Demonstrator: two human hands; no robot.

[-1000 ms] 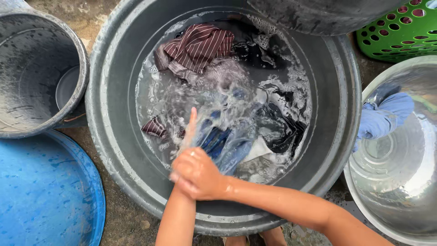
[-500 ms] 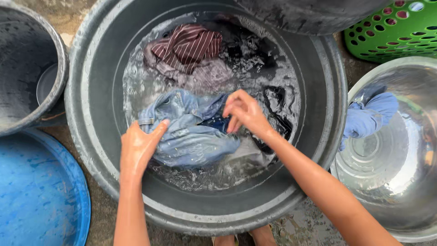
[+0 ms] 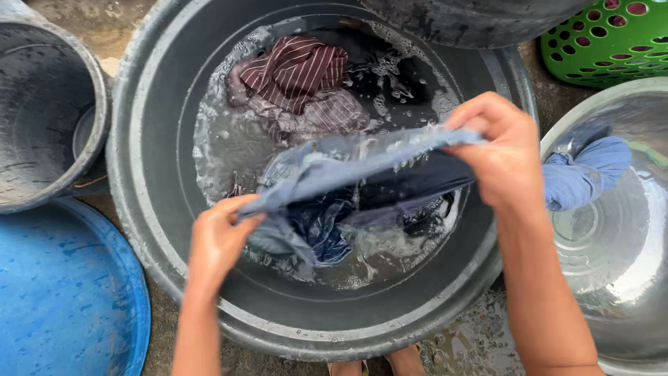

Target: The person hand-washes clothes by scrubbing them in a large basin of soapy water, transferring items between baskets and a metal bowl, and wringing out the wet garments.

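We see the left hand (image 3: 217, 240) pinching one end of a wet blue garment (image 3: 348, 174) and the right hand (image 3: 502, 153) clenched on the other end, stretching it above the soapy water in the big grey tub (image 3: 153, 174). A striped cloth (image 3: 299, 69) floats at the far side. A wrung blue cloth (image 3: 584, 174) lies in the metal basin (image 3: 626, 292) to the right.

Wet denim garment (image 3: 362, 163), shiny metal basin (image 3: 612, 278)

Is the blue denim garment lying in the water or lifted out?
Partly lifted: the left hand and right hand stretch the denim garment above the grey tub; its lower part hangs into the water.
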